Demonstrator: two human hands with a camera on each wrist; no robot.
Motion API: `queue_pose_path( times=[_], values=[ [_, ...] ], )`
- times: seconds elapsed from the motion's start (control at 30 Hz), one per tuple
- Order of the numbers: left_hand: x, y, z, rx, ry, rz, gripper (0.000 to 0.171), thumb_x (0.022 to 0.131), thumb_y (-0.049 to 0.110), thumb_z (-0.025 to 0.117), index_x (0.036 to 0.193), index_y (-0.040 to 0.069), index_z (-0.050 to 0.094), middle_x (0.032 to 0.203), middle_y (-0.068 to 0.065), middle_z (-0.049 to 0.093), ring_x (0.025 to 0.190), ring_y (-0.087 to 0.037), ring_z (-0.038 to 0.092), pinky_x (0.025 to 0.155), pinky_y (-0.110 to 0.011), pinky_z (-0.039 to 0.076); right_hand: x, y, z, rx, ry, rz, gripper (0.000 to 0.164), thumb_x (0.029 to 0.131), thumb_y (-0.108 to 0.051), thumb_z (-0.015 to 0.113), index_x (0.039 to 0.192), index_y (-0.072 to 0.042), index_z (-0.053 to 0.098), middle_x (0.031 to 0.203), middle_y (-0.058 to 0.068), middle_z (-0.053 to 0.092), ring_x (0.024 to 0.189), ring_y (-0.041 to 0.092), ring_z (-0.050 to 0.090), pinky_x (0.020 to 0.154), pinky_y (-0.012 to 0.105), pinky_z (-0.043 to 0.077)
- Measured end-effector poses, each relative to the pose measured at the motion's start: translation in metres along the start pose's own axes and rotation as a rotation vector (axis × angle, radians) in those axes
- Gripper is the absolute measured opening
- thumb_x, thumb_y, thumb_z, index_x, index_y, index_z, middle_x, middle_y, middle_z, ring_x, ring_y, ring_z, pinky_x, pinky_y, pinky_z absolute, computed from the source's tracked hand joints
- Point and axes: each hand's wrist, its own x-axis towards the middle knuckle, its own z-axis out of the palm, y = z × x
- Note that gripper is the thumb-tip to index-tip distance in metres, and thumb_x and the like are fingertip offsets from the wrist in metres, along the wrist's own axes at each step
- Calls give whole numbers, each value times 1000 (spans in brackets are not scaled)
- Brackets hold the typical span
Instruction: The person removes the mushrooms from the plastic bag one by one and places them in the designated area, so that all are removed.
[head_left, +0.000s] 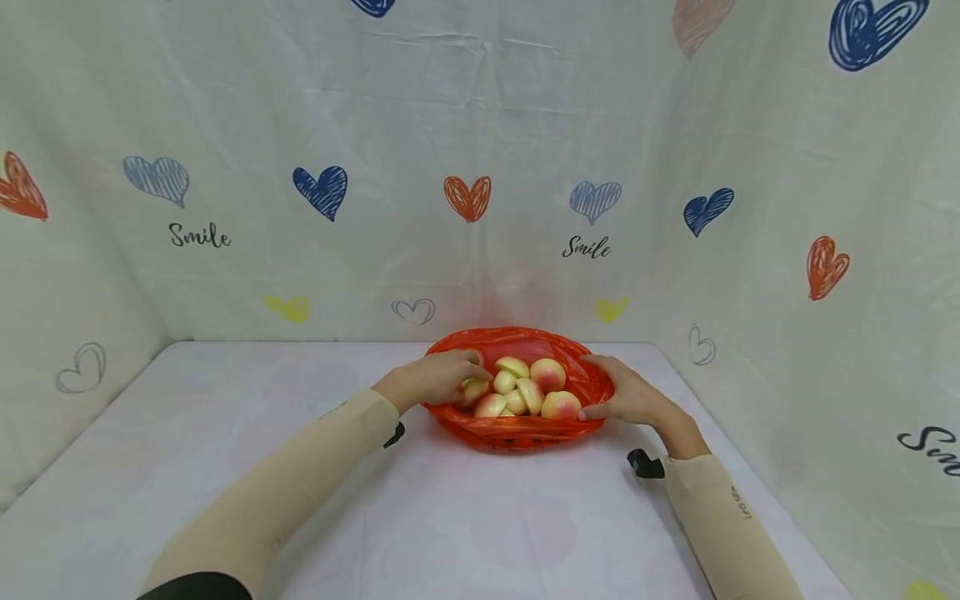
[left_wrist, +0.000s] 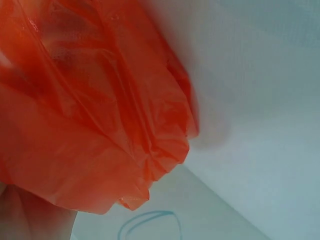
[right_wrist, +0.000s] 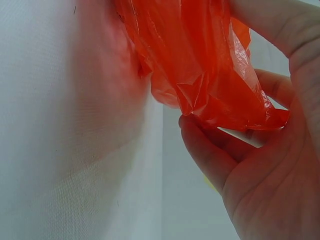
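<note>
Red plastic bag (head_left: 517,434) sits on the white counter (head_left: 487,525), toward the back and slightly right of centre in the head view. Mouth spread wide, rim crumpled and bunched. Yellow-and-pink fruits (head_left: 561,406) lie inside, clustered and touching; paler yellow pieces (head_left: 514,367) among them, near the middle.

Left hand (head_left: 438,379) reaches over the left side of the rim into the bag. Its fingers curl round a fruit (head_left: 476,389) at that end of the cluster. Left wrist view: red plastic covers much of the scene, only a little skin shows at the lower left, fingertips hidden there.

Right hand (head_left: 626,390) at the right side of the bag. Thumb near the front of the rim, other fingers toward the back; they hold the bunched edge between them. Right wrist view agrees: plastic between thumb and fingers, palm facing the bag.

Beige sleeves (head_left: 300,467) on both arms, a small black device (head_left: 647,464) by each wrist. Behind the counter, pale cloth (head_left: 525,125) printed with blue, orange and yellow hearts and the word "Smile".
</note>
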Motion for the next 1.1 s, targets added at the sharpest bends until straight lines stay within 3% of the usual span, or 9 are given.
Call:
queue_pose_path(
  times=[0.37, 0.6, 0.83, 1.1],
  values=[
    [-4, -2, 8, -123, -8, -61, 45, 92, 18, 65, 135, 22, 55, 109, 1, 43, 85, -13, 52, 77, -24, 46, 1, 1, 2, -7, 6, -7, 100, 63, -52, 83, 144, -15, 37, 143, 12, 40, 126, 35, 40, 89, 54, 48],
    [-4, 0, 11, -189, -25, -65, 51, 88, 20, 70, 136, 23, 54, 115, 0, 39, 82, -16, 55, 78, -25, 47, 0, 0, 3, 3, 3, 16, 101, 62, -52, 83, 144, -16, 36, 142, 12, 39, 125, 36, 40, 88, 53, 49],
    [-1, -2, 17, -173, -3, -19, 45, 90, 23, 67, 134, 24, 56, 118, 0, 39, 81, -16, 55, 81, -27, 49, 0, 0, 3, -2, 1, 17, 101, 62, -52, 84, 144, -15, 36, 143, 13, 39, 125, 36, 40, 88, 54, 49],
    [0, -2, 20, -177, -2, -35, 52, 88, 16, 70, 136, 24, 53, 119, 0, 38, 85, -17, 55, 83, -27, 48, 0, 1, 3, -5, -2, 7, 101, 63, -52, 83, 144, -14, 36, 143, 13, 39, 126, 36, 39, 88, 54, 49]
  ],
)
